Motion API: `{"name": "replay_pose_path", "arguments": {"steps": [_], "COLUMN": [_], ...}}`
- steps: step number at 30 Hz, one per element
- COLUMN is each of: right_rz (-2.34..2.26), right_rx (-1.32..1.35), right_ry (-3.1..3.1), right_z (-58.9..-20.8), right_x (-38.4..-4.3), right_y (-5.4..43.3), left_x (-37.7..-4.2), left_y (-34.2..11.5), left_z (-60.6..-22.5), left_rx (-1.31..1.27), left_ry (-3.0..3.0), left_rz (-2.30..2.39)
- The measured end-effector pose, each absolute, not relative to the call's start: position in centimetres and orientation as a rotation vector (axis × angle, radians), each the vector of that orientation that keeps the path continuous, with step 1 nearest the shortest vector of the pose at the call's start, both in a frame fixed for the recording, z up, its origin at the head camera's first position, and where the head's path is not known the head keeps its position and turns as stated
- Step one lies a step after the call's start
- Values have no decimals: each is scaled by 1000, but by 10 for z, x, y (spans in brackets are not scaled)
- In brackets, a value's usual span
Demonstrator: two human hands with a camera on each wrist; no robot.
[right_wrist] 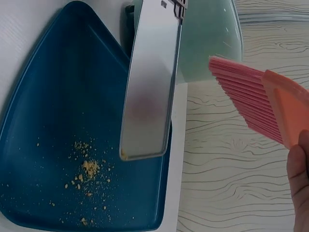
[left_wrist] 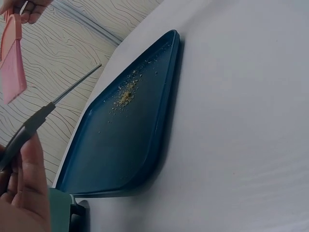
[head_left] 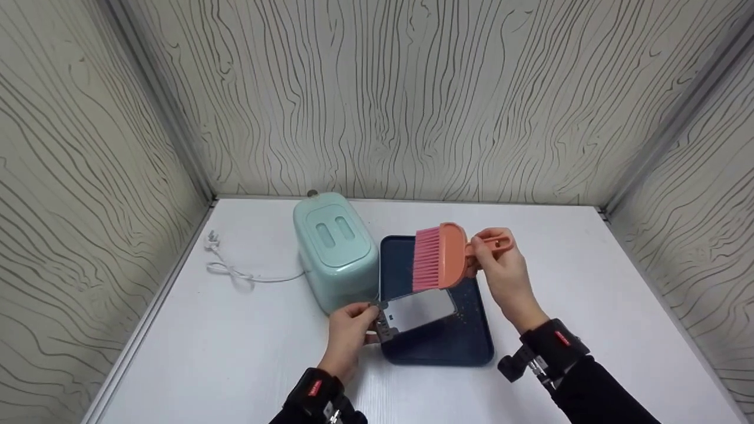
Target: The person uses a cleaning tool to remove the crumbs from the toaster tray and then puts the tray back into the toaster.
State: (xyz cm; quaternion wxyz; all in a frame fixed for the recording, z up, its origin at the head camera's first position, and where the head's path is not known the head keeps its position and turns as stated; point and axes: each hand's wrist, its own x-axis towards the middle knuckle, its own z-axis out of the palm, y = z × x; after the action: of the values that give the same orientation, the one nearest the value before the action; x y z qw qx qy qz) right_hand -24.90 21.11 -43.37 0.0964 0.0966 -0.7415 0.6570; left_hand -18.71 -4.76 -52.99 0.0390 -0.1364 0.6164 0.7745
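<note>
My left hand [head_left: 347, 330] pinches the dark end of a toaster's crumb tray [head_left: 419, 309], a flat metal plate with a low rim, held over a dark blue tray [head_left: 436, 347]. A few crumbs cling to its far corner in the right wrist view. In my right hand [head_left: 503, 274] is the handle of an orange brush [head_left: 452, 256] with pink bristles [right_wrist: 246, 99], raised above the crumb tray. A pile of crumbs [right_wrist: 90, 169] lies scattered in the blue tray.
A mint green toaster [head_left: 336, 247] with its lid on stands left of the blue tray, close against its edge. Its white cord [head_left: 259, 278] and plug [head_left: 212, 238] lie on the white table [head_left: 247, 347]. Wood-patterned walls [head_left: 377, 100] enclose the back and sides.
</note>
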Motion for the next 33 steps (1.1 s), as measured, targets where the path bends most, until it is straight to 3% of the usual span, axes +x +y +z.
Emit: {"name": "replay_pose_path", "arguments": {"steps": [14, 33], "right_rz": [2081, 1949], "right_rx": [498, 409], "right_ry": [-2209, -2355], "right_z": [-439, -457], "right_x": [-243, -249], "right_y": [179, 177], "left_x": [-188, -184], "left_y": [-44, -44], "left_z": [-532, -535], "left_rx": [-367, -361], "left_ry": [1877, 1863], "left_rz": [2373, 2381]}}
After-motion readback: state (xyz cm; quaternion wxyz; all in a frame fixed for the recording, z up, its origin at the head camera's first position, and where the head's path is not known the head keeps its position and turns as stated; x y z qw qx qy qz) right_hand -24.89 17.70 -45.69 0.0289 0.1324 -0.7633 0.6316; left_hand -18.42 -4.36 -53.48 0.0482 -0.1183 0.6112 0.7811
